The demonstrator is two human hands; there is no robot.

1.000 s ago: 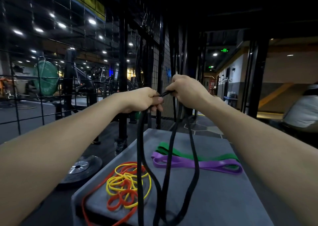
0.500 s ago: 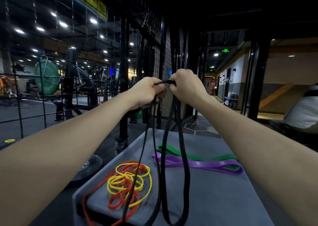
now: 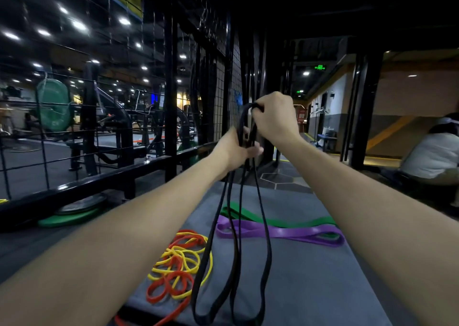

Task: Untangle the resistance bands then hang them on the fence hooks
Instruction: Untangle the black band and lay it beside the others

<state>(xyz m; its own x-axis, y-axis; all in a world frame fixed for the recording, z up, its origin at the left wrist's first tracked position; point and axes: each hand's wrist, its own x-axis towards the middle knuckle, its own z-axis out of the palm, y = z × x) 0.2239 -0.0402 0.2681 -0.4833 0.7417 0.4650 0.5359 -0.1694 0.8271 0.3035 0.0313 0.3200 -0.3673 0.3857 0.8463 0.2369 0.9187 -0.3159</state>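
Long loops of a black resistance band (image 3: pixel 233 239) hang from both my hands above a grey padded box (image 3: pixel 310 288). My right hand (image 3: pixel 274 118) grips the top of the loops, held higher. My left hand (image 3: pixel 236 149) sits just below it, fingers curled round the strands. On the box lie a tangled yellow band (image 3: pixel 185 261) and orange band (image 3: pixel 173 288) at the near left, and a purple band (image 3: pixel 280 232) over a green band (image 3: pixel 273 217) further back. The black wire fence (image 3: pixel 221 77) stands ahead; its hooks are too dark to make out.
Green and black weight plates (image 3: pixel 72 214) lie on the floor left of the box, by the fence's base rail. A person in a white top (image 3: pixel 432 157) crouches at the right. A dark corridor runs ahead between black posts.
My right hand has risen with the top of the black band. My left hand has dropped below it and slid down the strands. The loops now hang narrower.
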